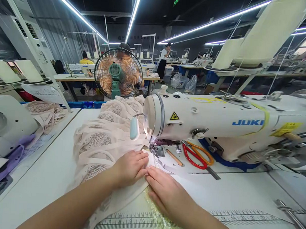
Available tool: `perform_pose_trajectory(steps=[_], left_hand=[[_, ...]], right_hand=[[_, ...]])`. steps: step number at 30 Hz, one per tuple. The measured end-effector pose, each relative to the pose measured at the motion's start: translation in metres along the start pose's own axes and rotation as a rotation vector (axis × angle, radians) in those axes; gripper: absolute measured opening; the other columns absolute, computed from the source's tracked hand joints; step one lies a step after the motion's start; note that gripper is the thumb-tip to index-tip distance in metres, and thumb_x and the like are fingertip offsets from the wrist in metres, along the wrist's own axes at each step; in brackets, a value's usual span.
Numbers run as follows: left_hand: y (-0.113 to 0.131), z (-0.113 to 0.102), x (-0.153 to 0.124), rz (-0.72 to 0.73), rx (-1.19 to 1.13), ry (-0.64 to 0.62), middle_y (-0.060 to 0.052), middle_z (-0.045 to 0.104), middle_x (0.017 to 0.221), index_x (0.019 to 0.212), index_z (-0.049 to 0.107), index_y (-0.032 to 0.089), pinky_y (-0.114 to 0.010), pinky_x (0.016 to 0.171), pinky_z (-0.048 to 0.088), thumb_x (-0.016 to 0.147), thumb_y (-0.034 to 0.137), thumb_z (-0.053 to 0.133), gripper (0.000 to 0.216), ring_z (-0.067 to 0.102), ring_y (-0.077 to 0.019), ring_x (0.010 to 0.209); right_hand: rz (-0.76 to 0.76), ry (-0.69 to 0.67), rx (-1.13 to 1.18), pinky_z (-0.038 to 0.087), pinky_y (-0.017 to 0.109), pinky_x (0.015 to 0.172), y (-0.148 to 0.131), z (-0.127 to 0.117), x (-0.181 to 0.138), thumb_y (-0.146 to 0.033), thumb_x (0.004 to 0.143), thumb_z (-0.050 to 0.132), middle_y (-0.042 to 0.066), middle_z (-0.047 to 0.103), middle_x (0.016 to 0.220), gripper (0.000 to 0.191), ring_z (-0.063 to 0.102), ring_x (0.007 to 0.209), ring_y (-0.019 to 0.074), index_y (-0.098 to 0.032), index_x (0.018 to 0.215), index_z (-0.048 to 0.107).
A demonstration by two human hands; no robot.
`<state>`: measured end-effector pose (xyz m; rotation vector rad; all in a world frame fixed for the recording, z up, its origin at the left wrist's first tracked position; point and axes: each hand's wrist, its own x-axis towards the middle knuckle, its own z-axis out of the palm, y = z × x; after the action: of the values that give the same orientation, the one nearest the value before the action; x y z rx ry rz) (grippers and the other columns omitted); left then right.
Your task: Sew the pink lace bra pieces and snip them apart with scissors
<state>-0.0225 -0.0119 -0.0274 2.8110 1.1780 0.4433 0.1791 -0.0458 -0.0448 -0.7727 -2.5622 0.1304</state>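
Observation:
A pale beige lace garment [96,139] is bunched on the table to the left of a white JUKI sewing machine [214,113]. One edge of it runs to the presser foot and needle [151,145]. My left hand [131,167] rests palm down on the cloth just in front of the foot, fingers laid on it. Beside it, my right hand [165,187] lies with fingers stretched out over the cloth's right edge, its fingertips touching my left thumb. The undersides of both hands are hidden. Clear yellowish plastic [158,216] shows below my right hand.
Scissors with red and orange handles [197,155] and a small wooden stick [174,157] lie right of the needle. A printed ruler [138,220] crosses the front. A green fan [116,72] stands behind the table; a person [163,59] stands farther back.

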Motion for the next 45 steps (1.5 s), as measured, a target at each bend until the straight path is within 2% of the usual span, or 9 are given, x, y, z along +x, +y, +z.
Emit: perform_pose_trajectory(steps=[6,12,18,25,29,31,35,40,45], left_hand=[[-0.002,-0.004,0.006,0.009,-0.01,0.006,-0.013,0.059,0.122,0.111,0.058,0.013,-0.039,0.095,0.045,0.089,0.033,0.042,0.034,0.053,-0.0252,0.113],[0.0,-0.008,0.008,0.041,0.08,-0.066,-0.009,0.053,0.133,0.123,0.052,0.015,-0.043,0.091,0.043,0.089,0.041,0.041,0.044,0.05,-0.029,0.114],[0.004,-0.011,0.019,0.019,0.139,-0.087,-0.008,0.057,0.126,0.118,0.055,0.018,-0.039,0.083,0.043,0.09,0.044,0.041,0.042,0.053,-0.0266,0.103],[0.007,-0.002,0.023,-0.075,0.155,-0.037,-0.014,0.054,0.125,0.122,0.051,0.014,-0.043,0.089,0.043,0.089,0.039,0.044,0.042,0.049,-0.0295,0.111],[0.007,-0.003,0.022,-0.092,0.098,-0.053,-0.015,0.059,0.114,0.107,0.057,0.012,-0.04,0.085,0.047,0.089,0.033,0.043,0.031,0.056,-0.0267,0.101],[0.007,-0.004,0.022,-0.082,0.107,-0.064,-0.015,0.06,0.116,0.104,0.059,0.011,-0.04,0.087,0.048,0.089,0.032,0.042,0.03,0.056,-0.027,0.103],[0.007,-0.004,0.024,-0.072,0.15,-0.075,-0.015,0.058,0.122,0.112,0.057,0.011,-0.039,0.094,0.045,0.089,0.033,0.044,0.034,0.054,-0.0272,0.111],[0.007,-0.006,0.029,-0.081,0.15,-0.104,-0.014,0.06,0.117,0.108,0.06,0.009,-0.04,0.091,0.047,0.089,0.033,0.043,0.035,0.056,-0.0273,0.106],[0.009,-0.008,0.031,-0.102,0.146,-0.118,-0.013,0.059,0.12,0.112,0.058,0.011,-0.04,0.091,0.047,0.089,0.034,0.045,0.035,0.055,-0.027,0.108]], right_hand=[[0.085,0.053,-0.054,0.045,0.044,0.098,0.003,0.005,-0.013,-0.022,0.086,0.045,0.015,0.058,0.125,0.036,0.05,0.119,0.0261,-0.011,0.118,0.058],[0.058,0.047,0.011,0.045,0.043,0.098,0.002,0.0,-0.01,-0.022,0.085,0.046,0.014,0.061,0.121,0.033,0.054,0.115,0.0251,-0.011,0.114,0.059],[0.091,0.063,0.023,0.045,0.045,0.098,0.005,0.0,-0.01,-0.02,0.084,0.047,0.013,0.063,0.118,0.03,0.056,0.111,0.025,-0.013,0.11,0.06],[0.151,0.125,-0.118,0.049,0.045,0.091,0.011,0.007,-0.013,-0.018,0.085,0.044,0.016,0.062,0.119,0.034,0.054,0.114,0.0286,-0.009,0.114,0.06],[0.175,0.181,-0.151,0.05,0.043,0.086,0.009,0.005,-0.011,-0.021,0.086,0.046,0.011,0.066,0.112,0.028,0.058,0.106,0.0271,-0.014,0.107,0.063],[0.174,0.208,-0.162,0.05,0.041,0.084,0.008,0.004,-0.01,-0.02,0.085,0.045,0.01,0.067,0.11,0.027,0.058,0.103,0.0262,-0.015,0.105,0.063],[0.173,0.251,-0.164,0.049,0.039,0.083,0.007,0.002,-0.009,-0.019,0.085,0.045,0.009,0.067,0.107,0.026,0.059,0.1,0.0254,-0.016,0.102,0.063],[0.154,0.3,-0.145,0.047,0.036,0.082,0.005,-0.003,-0.006,-0.018,0.085,0.044,0.009,0.067,0.104,0.027,0.057,0.098,0.0254,-0.015,0.104,0.062],[0.141,0.278,-0.047,0.046,0.036,0.078,0.004,-0.003,-0.005,-0.015,0.085,0.044,0.008,0.066,0.097,0.024,0.057,0.09,0.0233,-0.015,0.102,0.061]])
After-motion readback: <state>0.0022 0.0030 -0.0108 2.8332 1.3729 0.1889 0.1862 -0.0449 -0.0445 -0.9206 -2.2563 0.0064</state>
